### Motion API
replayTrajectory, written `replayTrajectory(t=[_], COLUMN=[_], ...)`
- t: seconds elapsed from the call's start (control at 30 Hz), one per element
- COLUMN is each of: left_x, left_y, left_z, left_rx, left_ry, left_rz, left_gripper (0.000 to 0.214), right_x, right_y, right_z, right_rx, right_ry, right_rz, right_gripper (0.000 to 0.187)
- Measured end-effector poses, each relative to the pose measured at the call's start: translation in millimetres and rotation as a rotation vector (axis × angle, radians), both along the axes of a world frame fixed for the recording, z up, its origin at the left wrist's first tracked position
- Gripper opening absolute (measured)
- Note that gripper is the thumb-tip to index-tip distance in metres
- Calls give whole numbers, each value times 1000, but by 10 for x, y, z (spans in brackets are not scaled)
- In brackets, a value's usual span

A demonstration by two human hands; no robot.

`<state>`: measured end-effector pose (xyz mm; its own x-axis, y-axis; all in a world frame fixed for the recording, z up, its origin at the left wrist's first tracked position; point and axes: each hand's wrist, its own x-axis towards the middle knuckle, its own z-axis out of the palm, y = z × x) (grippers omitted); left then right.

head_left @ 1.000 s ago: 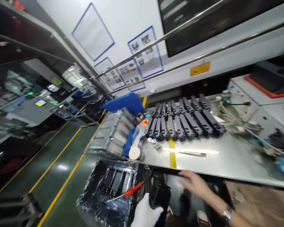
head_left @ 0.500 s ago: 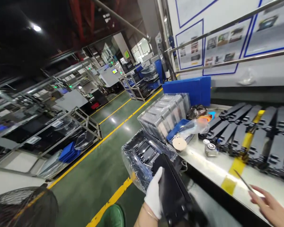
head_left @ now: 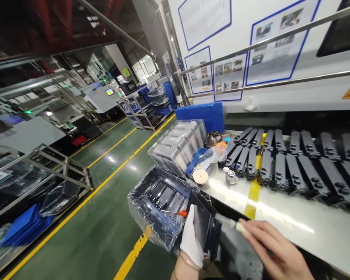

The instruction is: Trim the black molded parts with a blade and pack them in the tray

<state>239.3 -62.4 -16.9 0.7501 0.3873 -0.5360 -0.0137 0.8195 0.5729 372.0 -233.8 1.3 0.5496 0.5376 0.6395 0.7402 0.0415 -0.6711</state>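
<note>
My left hand [head_left: 191,238], in a white glove, grips a flat black plastic part [head_left: 204,222] by its edge, below the front edge of the steel table [head_left: 297,223]. My bare right hand [head_left: 275,249] pinches a thin metal tool [head_left: 230,223], and its tip touches the right side of the black part. Just left of the part stands a plastic-lined box [head_left: 159,202] with more black parts in it. A red-handled screwdriver [head_left: 176,212] lies across that box.
Two rows of long black parts [head_left: 294,163] cover the back of the table, crossed by a yellow tape stripe [head_left: 252,194]. At its left end are stacked clear trays [head_left: 177,146], a blue box [head_left: 204,114], small jars [head_left: 230,177] and a white disc [head_left: 200,177]. Green floor with yellow lines lies to the left.
My right hand took the thin tool off the table and brought it to the black part. My left hand lifted the part out beside the box. The view swung left, then back.
</note>
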Motion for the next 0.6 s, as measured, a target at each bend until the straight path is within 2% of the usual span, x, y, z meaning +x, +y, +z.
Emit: replayTrajectory(t=[0.1,0.23,0.33,0.4,0.5,0.6], left_x=[-26,-65,-78,-81,-79,-68], left_y=[102,229,275,284,288,297], left_z=[12,45,45,44,60,94], left_rx=[-127,-210,-254,-306,-340,-312], left_ry=[-112,-135,-145,-157,-100,-6], left_rz=[25,-6,-35,0,112,165], left_gripper=[51,46,44,42,33,30], right_x=[32,-108,-250,-297,-315,-322], right_y=[-163,-284,-240,-203,-184,-198], right_z=[69,255,341,357,348,333], right_rx=[-11,-192,-280,-329,-367,-349], right_ry=[47,263,377,400,429,426], right_rz=[-88,146,276,345,390,372], right_gripper=[18,30,41,43,44,45])
